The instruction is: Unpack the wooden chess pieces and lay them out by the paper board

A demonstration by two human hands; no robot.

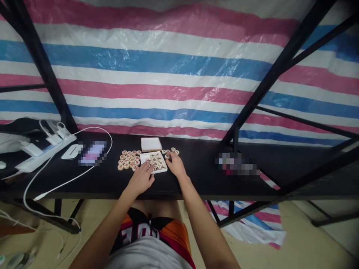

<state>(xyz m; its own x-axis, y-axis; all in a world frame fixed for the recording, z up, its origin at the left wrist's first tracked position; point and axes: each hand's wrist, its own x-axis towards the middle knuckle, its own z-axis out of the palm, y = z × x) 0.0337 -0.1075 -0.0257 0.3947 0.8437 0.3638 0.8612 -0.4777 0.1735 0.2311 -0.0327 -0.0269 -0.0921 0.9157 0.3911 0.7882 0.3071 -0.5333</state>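
Note:
A white open box (160, 170) on the black table holds round wooden pieces with black characters (156, 159). My left hand (141, 178) rests over the box's left part, fingers spread and touching its pieces. At the box's right edge, my right hand (175, 165) has its fingertips at a round piece (167, 156); whether it grips the piece is too small to tell. Several more pieces (173, 150) lie just beyond that hand. Pieces with red characters (126, 161) lie in rows left of the box. Behind the box is a white lid (150, 144) with a reddish edge.
A power strip (45, 152) with chargers and a white cable (67, 180) occupy the table's left side, near a white device (72, 151) and a blurred phone-like object (93, 153). Blurred items (237, 164) lie at right. Black metal posts (252, 89) frame a striped sheet (157, 71).

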